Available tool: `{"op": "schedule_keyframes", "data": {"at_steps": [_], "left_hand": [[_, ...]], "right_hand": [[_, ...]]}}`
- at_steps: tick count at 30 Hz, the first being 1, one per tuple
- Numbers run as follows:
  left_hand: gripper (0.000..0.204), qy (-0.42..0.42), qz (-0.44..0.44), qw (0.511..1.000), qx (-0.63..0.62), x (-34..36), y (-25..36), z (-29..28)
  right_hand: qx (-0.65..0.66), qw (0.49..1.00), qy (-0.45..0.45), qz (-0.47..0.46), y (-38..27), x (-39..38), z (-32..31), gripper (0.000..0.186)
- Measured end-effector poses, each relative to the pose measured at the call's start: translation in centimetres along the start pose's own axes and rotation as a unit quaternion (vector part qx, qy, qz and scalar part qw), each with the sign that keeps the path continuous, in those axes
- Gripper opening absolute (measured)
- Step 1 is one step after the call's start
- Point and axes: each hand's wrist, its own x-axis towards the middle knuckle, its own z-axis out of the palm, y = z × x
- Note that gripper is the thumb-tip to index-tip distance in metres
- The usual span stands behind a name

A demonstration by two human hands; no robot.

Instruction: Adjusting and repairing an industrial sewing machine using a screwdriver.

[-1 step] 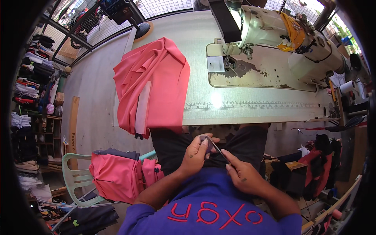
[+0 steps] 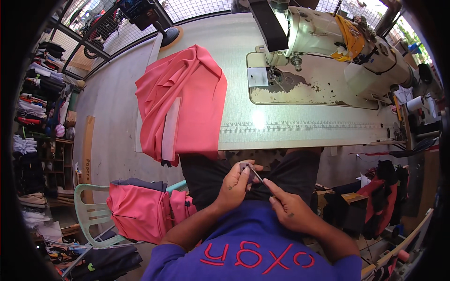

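My left hand is closed on a small grey metal piece, held over my lap just beyond my blue shirt. My right hand grips a slim metal tool, perhaps a screwdriver, whose tip rests at that piece. On the sewing table ahead, a pink cloth with a pale strip lies bunched on the left and hangs over the front edge. The white sewing machine stands at the right, its needle area above a worn plate.
A green plastic chair at lower left holds folded pink cloths. Shelves of stacked fabric line the left wall. Dark and red cloth hangs at lower right. A mesh window frame is behind, with a motorbike beyond it.
My right hand and the tool have shifted very slightly to the left against the small piece. The cloth and machine appear the same.
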Motion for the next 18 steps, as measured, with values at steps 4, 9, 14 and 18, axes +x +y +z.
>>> {"op": "schedule_keyframes", "data": {"at_steps": [4,9,14,18], "left_hand": [[0.028,-0.003,0.017,0.998,0.054,-0.2,0.3,0.7],[0.028,0.012,0.040,0.994,0.098,-0.3,-0.4,0.8],[0.028,0.033,0.060,0.987,0.143,-0.5,-1.1,1.2],[0.027,0.026,0.085,0.977,0.196,-0.6,-1.4,1.1]], "right_hand": [[0.005,1.000,-0.013,0.018,-0.3,0.1,0.5,0.052],[0.109,0.990,-0.029,0.088,-0.6,-0.2,1.4,0.051],[0.148,0.984,-0.026,0.093,0.2,-0.5,2.1,0.052],[0.111,0.989,-0.014,0.099,0.1,-0.5,1.9,0.051]]}}
